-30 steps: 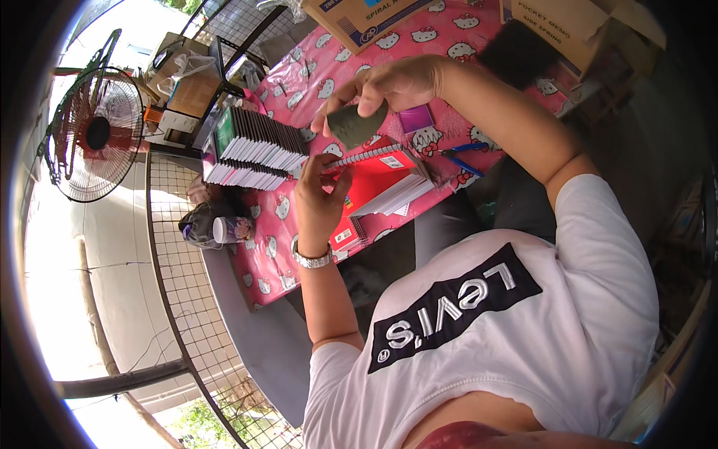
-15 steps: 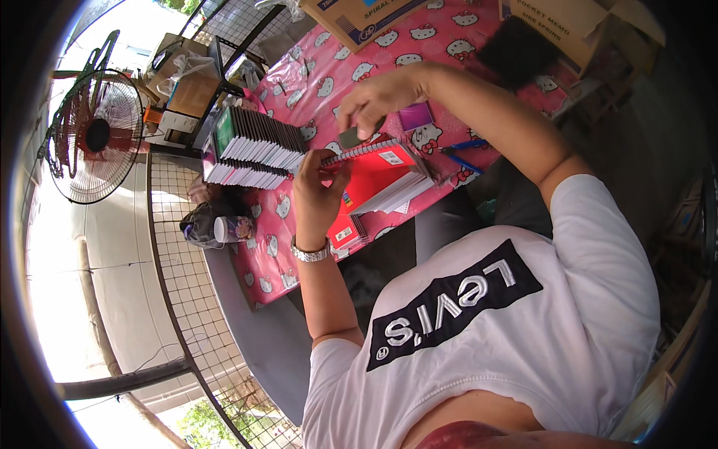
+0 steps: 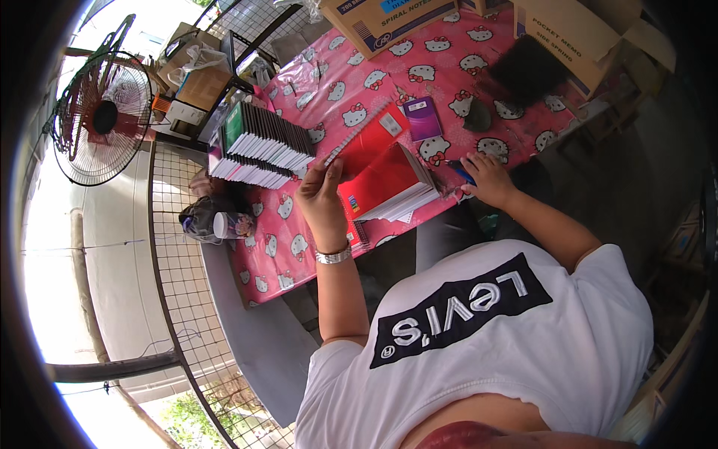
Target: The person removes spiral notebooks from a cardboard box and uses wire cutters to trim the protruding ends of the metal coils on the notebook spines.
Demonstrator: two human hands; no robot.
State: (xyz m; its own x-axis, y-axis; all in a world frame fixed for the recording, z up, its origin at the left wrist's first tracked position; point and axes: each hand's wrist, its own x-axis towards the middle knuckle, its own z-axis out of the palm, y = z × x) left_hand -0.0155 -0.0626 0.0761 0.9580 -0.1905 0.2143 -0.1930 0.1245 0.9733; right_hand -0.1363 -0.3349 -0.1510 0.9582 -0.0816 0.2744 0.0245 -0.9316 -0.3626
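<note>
A red spiral notebook [image 3: 380, 135] is raised at a slant, and my left hand [image 3: 321, 198] pinches it by the lower end of its wire binding. Just below it lies a stack of red notebooks [image 3: 389, 183] with white page edges toward me. At the table's near edge, my right hand [image 3: 490, 179] has its fingers closed round blue-handled pliers [image 3: 461, 172], mostly covered by the hand. A dark oval piece [image 3: 477, 117] rests on the table beyond my right hand. To its left is a small purple notebook [image 3: 424, 120].
Tall stacks of dark-covered notebooks [image 3: 262, 142] stand on the left of the pink patterned tablecloth [image 3: 359, 90]. Cardboard boxes [image 3: 389, 26] line the far side, with an open box [image 3: 572, 45] at right. A fan [image 3: 105, 118], a dark bag [image 3: 202, 218] and a white-lidded jar [image 3: 232, 225] are at left.
My right hand has left the notebook's binding, moved right and closed on the pliers. The dark piece it held now lies on the table. My left hand has lifted the red notebook off the stack.
</note>
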